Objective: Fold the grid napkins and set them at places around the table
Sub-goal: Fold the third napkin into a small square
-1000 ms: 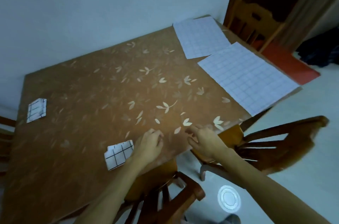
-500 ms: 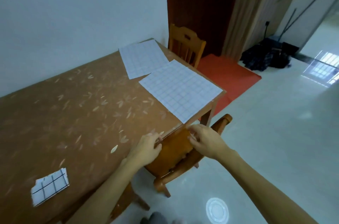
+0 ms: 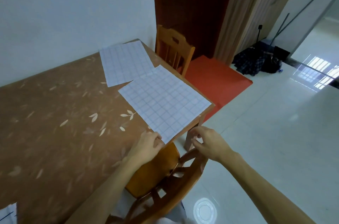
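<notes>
Two unfolded white grid napkins lie flat at the table's right end: the near napkin (image 3: 163,102) by the corner, the far napkin (image 3: 125,64) behind it toward the wall. My left hand (image 3: 146,146) rests at the table edge, its fingertips touching the near napkin's front corner. My right hand (image 3: 209,143) hovers just off the table corner with fingers apart and curled, holding nothing. A folded grid napkin (image 3: 8,213) peeks in at the bottom left edge.
The brown table (image 3: 55,122) has a leaf-patterned cover. A wooden chair (image 3: 165,183) stands tucked right below my hands. Another chair (image 3: 173,47) is at the table's far end by a dark door. A red mat (image 3: 216,76) and glossy white floor lie to the right.
My view and both hands have travelled right along the table edge, from beside a folded napkin to the near unfolded napkin. My left hand now touches its corner.
</notes>
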`<state>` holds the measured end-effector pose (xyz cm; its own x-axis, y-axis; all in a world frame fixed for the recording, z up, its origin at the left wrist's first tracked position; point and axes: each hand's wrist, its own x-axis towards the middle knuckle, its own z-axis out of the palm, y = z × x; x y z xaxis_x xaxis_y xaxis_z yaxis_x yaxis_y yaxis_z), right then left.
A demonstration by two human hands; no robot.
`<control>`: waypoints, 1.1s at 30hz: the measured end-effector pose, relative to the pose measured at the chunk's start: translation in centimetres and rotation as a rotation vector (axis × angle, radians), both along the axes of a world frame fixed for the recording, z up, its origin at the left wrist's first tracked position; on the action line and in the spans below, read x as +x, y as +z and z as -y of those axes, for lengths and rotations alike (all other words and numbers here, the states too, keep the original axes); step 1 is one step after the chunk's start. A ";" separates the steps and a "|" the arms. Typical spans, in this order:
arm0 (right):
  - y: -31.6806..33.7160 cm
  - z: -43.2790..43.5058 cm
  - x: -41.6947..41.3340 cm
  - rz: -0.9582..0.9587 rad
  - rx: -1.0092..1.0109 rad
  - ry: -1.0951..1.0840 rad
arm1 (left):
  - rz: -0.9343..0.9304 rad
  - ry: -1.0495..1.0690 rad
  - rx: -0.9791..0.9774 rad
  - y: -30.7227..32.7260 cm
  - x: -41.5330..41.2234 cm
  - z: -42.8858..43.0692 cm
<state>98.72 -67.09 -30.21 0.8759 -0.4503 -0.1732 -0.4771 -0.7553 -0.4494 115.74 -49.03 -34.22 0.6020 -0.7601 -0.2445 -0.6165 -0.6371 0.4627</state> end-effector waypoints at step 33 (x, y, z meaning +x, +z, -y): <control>-7.7 21.1 13.8 -0.269 -0.002 0.627 | 0.020 0.585 -0.130 -3.3 0.5 11.7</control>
<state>112.49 -88.21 -37.91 0.8980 0.1284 -0.4209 -0.0435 -0.9259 -0.3752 116.29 -60.76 -37.48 0.9330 -0.3244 -0.1561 -0.1902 -0.8123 0.5513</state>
